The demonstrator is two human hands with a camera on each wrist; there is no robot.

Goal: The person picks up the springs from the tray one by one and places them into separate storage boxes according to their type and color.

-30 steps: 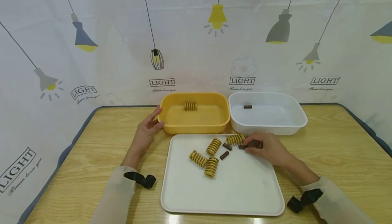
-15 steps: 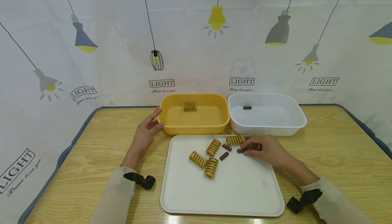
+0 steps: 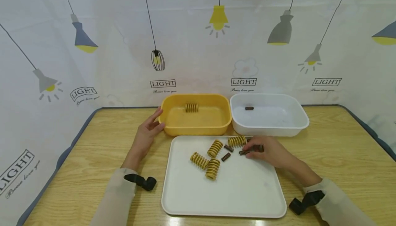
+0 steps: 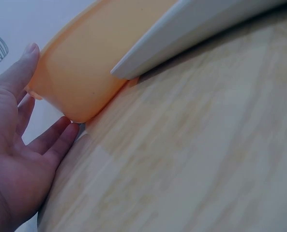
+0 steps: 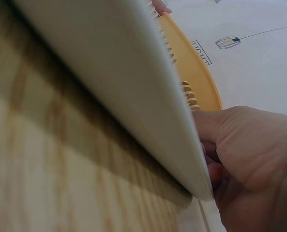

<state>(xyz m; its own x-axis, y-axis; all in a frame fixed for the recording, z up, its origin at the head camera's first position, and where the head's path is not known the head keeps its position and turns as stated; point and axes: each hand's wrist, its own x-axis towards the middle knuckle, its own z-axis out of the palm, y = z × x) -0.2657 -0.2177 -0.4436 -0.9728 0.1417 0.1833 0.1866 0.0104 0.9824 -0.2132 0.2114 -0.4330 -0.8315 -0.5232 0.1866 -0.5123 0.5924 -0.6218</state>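
My left hand (image 3: 147, 132) touches the left end of the yellow bin (image 3: 198, 130), thumb and fingers extended along its wall; the left wrist view shows them at the rim and base. One large yellow coil spring (image 3: 191, 108) lies inside that bin. On the white tray (image 3: 226, 198), my right hand (image 3: 268, 150) pinches a small dark spring (image 3: 243, 153) between thumb and index finger. Beside it lie a yellow spring (image 3: 236, 141) and a dark spring (image 3: 228, 148). Other dark springs show partly behind the fingers. In the right wrist view, the tray edge hides the fingertips.
A white bin (image 3: 269, 130) stands right of the yellow one, holding one dark spring (image 3: 249, 108). More yellow springs (image 3: 212, 169) and another dark spring (image 3: 226, 157) lie left of my right hand. A printed cloth (image 3: 198, 47) hangs behind the wooden table (image 3: 92, 143).
My right hand has drawn slightly toward me on the tray, the pinched dark spring shifting with it. The left hand stays at the yellow bin.
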